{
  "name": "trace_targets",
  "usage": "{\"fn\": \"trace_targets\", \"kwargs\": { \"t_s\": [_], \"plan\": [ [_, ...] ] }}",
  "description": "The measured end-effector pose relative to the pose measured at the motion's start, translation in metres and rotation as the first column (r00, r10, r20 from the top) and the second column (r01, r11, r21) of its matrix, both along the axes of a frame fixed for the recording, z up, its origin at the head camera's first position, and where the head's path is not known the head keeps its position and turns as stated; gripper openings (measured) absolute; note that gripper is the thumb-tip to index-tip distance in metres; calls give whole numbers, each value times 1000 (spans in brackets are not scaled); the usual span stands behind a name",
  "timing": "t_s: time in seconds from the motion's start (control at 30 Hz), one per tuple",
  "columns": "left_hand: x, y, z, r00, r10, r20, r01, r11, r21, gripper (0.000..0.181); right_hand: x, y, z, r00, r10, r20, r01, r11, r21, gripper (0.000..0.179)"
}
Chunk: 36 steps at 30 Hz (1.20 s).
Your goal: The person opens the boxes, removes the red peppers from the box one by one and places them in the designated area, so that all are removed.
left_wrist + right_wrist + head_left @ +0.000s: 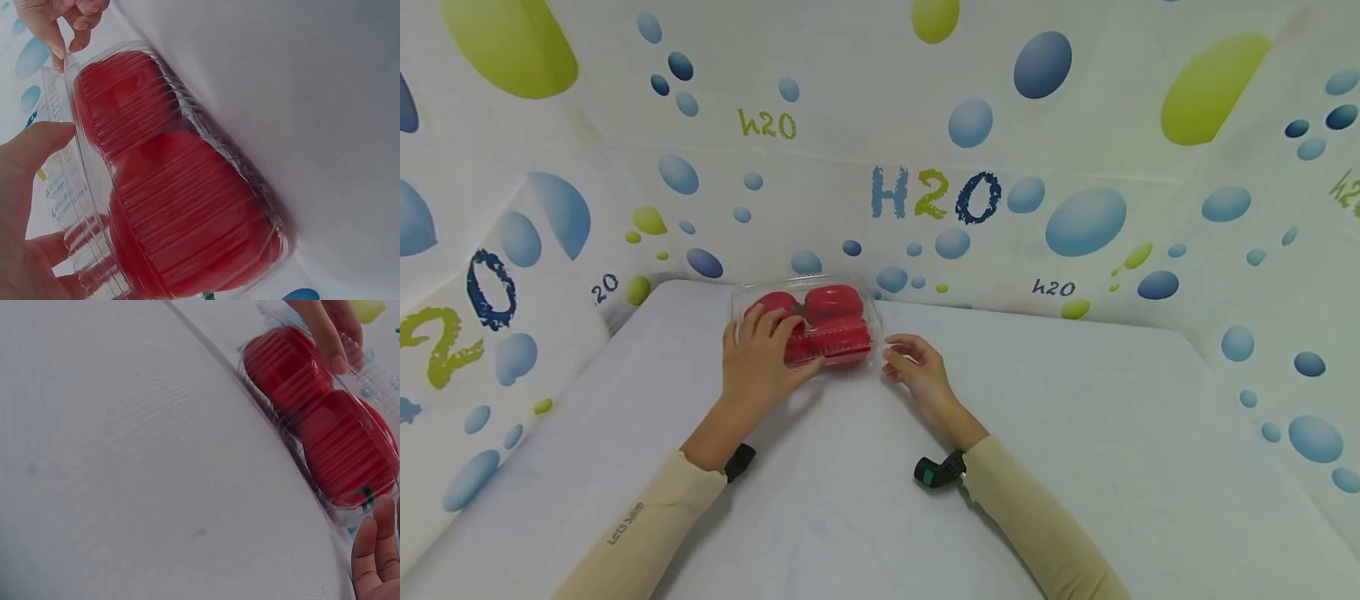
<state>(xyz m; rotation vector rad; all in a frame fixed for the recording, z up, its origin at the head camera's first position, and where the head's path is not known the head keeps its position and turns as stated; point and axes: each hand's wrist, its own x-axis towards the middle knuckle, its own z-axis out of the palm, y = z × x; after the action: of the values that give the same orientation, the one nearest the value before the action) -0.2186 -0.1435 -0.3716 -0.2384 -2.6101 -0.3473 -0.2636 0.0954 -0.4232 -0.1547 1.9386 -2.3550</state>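
Note:
A clear ribbed plastic clamshell box (877, 312) lies at the far side of the table, holding several shiny red, rounded fruit-like pieces (832, 302). A bit of green stem shows on one in the right wrist view. My left hand (762, 354) grips the box from its left front, fingers spread over the lid and thumb at the front rim (81, 150). At the right front corner, my right hand (921, 372) pinches the thin plastic edge between thumb and forefinger; its other fingers (365, 550) curl loosely.
A white cloth covers the table (865, 500). Close behind the box rises a white backdrop (850, 167) printed with blue and green drops. Each wrist wears a black strap-like device (936, 472).

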Motion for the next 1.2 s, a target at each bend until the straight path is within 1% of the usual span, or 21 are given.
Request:
{"fn": "trace_targets", "kwargs": {
  "t_s": [0.17, 0.3, 0.4, 0.6, 0.73, 0.9, 1.07, 1.2],
  "plan": [
    [2, -3, 1, 1000, -18, 9, 18, 1000, 26, 76, -1, 0, 0, 1000, 3, 9, -3, 1000, 17, 24],
    [2, -5, 0, 999, -42, -17, 42, 998, 45, 81, 0, 1, -1, 1000, 2, 1, -2, 1000, 13, 24],
    [4, -7, 1, 999, -46, -22, 47, 998, 48, 81, -1, 2, -1, 1000, 9, -6, -9, 1000, -2, 23],
    [9, -12, 4, 999, -41, 2, 41, 997, 71, 79, -1, 2, 0, 999, 33, -5, -33, 999, -18, 23],
    [10, -17, 3, 999, -46, -17, 47, 996, 75, 78, 0, 2, 1, 999, 34, 2, -34, 999, -10, 23],
    [10, -26, -2, 997, -49, -55, 54, 994, 95, 77, -1, 2, 0, 999, 49, 5, -49, 999, -14, 23],
    [10, -29, -5, 996, -60, -64, 67, 991, 115, 76, -1, 1, 1, 998, 65, 1, -65, 998, -19, 25],
    [8, -30, -5, 995, -68, -71, 76, 990, 115, 76, -1, 2, 2, 997, 77, -3, -77, 997, -22, 27]
  ]
}}
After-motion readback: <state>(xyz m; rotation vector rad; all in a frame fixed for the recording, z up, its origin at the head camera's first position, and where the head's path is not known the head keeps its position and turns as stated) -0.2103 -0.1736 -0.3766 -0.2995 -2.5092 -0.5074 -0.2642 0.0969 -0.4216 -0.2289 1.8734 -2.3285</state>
